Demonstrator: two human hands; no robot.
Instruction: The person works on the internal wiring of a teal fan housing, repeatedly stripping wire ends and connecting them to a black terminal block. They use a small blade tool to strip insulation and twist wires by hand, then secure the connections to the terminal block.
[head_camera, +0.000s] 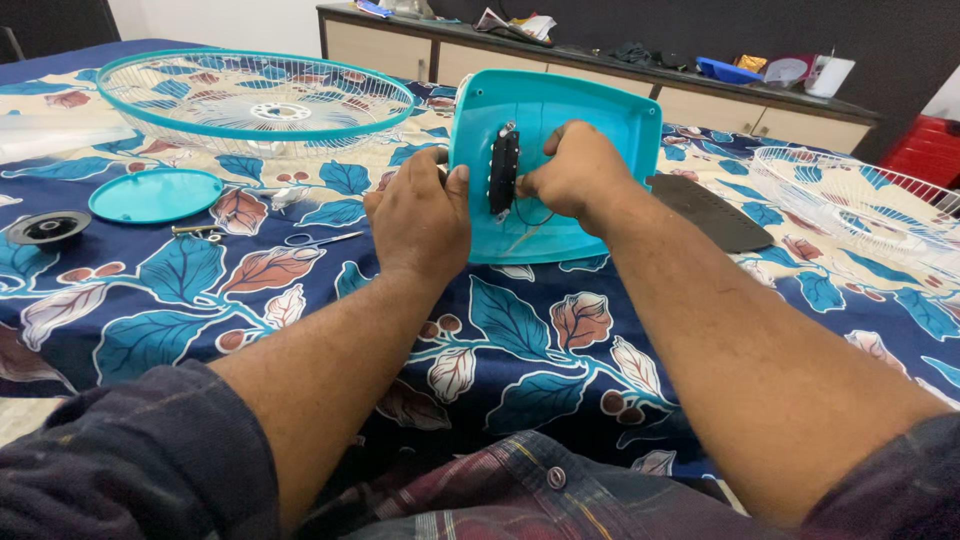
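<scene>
At the centre of the frame I hold a teal plastic base (580, 130) tilted up on edge on the worktop (520, 330), which wears a blue leaf-print cloth. My left hand (420, 215) grips its left edge, thumb against the rim. My right hand (575, 170) is pinched on a black switch block (503, 172) set in the base. At upper left lies a teal-rimmed wire grille (255, 95), with a round teal cap (155, 193) below it. A white wire grille (860, 200) sits at right.
</scene>
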